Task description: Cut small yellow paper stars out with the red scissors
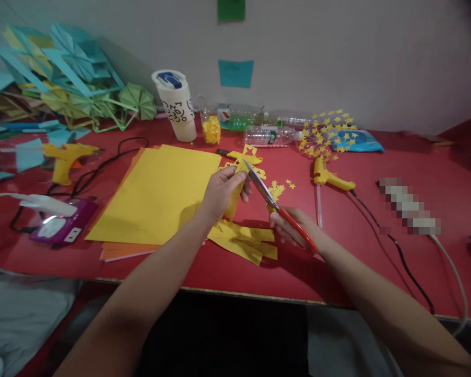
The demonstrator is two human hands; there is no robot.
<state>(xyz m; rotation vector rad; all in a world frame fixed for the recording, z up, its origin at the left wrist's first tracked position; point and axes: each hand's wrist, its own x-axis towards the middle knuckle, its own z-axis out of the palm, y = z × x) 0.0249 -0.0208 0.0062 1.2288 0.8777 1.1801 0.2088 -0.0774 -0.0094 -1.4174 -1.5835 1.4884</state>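
Observation:
Between the thumb and fingers of my left hand (222,189) is a narrow yellow paper strip (233,201), held upright. My right hand (288,222) grips red-handled scissors (294,226), whose blade tips meet the strip's upper end; whether they have cut into it I cannot tell. Below my hands lie several loose yellow strips (247,243). Small yellow paper stars (277,189) are heaped just beyond the scissors. A yellow scrap with a star-shaped hole (250,151) lies behind my left hand, by a yellow cutter knife (239,156).
Left of my hands is a stack of yellow sheets (157,193). Glue guns (332,178) lie at both sides with cords trailing. A purple power strip (68,225) sits at left. A white tumbler (176,110), plastic bottles (269,136) and star-tipped decoration (325,136) stand along the wall.

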